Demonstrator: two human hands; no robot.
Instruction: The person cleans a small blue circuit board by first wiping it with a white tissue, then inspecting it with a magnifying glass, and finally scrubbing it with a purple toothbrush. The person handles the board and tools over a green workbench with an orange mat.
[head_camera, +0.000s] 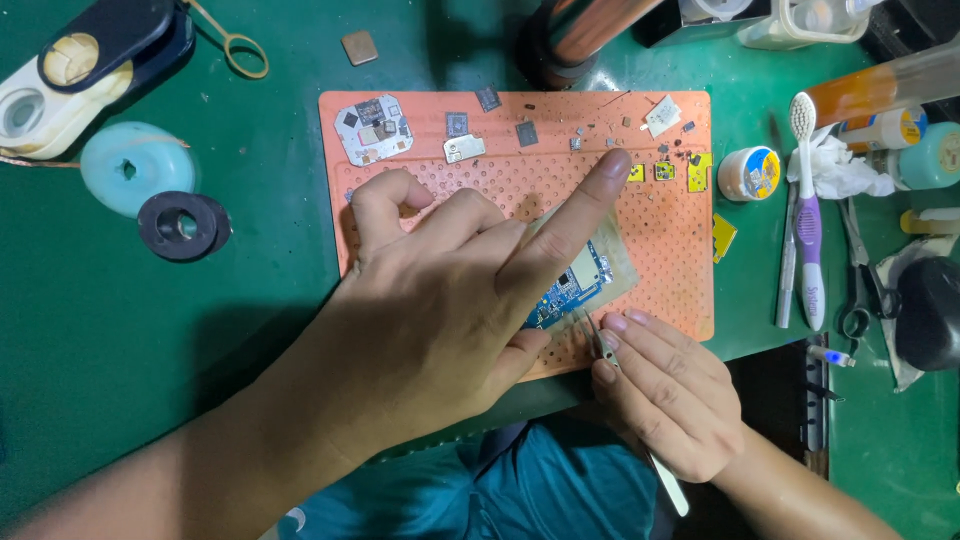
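My left hand (450, 290) lies over an orange perforated work mat (680, 240), index finger stretched out toward the mat's far edge. Its lower fingers press on a blue circuit board (570, 292), which sits in a clear wrapper. My right hand (665, 395) grips metal tweezers (605, 345) at the mat's near edge. The tweezer tips touch the board's near corner.
Small chips, a round white board (373, 128) and yellow parts lie along the mat's far edge. Tape rolls (182, 225) sit left. A toothbrush (808, 215), small flux tin (750, 172), scissors (858, 285) and bottles crowd the right. A dark cylinder (570, 40) stands behind the mat.
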